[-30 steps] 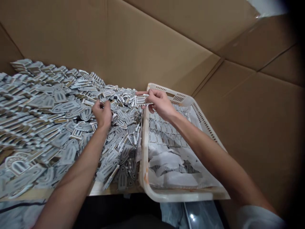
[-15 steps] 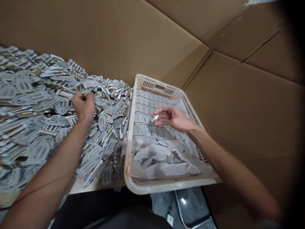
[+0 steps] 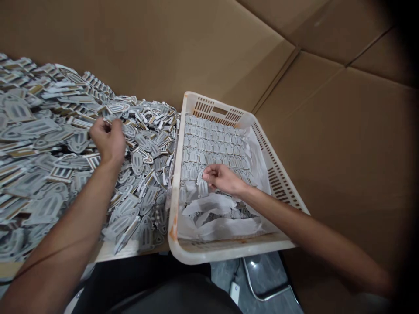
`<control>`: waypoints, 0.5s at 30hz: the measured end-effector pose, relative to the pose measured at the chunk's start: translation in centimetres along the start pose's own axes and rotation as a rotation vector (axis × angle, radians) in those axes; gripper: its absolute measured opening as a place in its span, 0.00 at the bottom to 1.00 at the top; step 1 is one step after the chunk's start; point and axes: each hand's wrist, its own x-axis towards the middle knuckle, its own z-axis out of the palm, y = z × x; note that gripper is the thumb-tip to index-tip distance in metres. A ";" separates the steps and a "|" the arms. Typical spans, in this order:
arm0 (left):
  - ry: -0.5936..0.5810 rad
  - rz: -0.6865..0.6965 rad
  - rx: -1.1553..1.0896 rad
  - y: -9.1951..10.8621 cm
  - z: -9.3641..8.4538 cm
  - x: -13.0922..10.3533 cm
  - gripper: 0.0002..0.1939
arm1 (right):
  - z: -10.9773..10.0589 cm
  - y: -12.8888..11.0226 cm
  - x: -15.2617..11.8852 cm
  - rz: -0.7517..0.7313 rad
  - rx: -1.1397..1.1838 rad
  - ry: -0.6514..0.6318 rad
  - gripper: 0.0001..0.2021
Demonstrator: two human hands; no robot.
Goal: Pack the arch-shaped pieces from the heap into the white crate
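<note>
Over a large heap of flat grey-white pieces (image 3: 49, 170), my left hand (image 3: 109, 138) is closed, its thumb and fingers bent together near the upper middle of the heap; what it pinches is too small to make out. My right hand (image 3: 221, 179) is inside the white plastic basket (image 3: 176, 209), pinching the top of a grey piece (image 3: 202, 186) that stands beside another piece at the near end of the rows. Neat rows of the same pieces (image 3: 212, 139) fill the basket's far part. Crumpled white paper (image 3: 222, 229) covers the near part.
Tall brown cardboard (image 3: 140, 48) rises behind the heap and along the right side. The wooden table edge (image 3: 127, 248) shows at the front. Below the basket are a metal-framed chair (image 3: 268, 274) and a white power strip (image 3: 235, 292) on the floor.
My right hand has moved down and left toward the paper, and the piece it holds now hangs upright. My left hand remains over the heap. The view has shifted slightly.
</note>
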 end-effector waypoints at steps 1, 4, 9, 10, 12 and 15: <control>0.007 0.006 0.000 0.0 0.0 0.0 0.23 | 0.5 0.6 0.2 0.028 0.039 0.006 0.10; 0.000 0.018 -0.010 0.0 0.0 0.0 0.24 | 1.7 2.1 0.6 0.058 0.103 0.037 0.10; -0.002 0.040 -0.028 0.1 0.0 -0.3 0.26 | 2.8 3.4 1.4 0.081 0.076 0.086 0.11; -0.007 0.045 -0.034 0.2 0.0 -0.3 0.26 | 2.9 3.6 1.5 0.095 0.058 0.091 0.11; -0.022 0.053 -0.045 0.1 -0.1 -0.3 0.26 | 3.1 3.7 1.8 0.114 0.009 0.102 0.11; -0.040 0.070 -0.060 -0.1 -0.1 -0.2 0.26 | 3.2 3.8 1.9 0.098 -0.079 0.093 0.09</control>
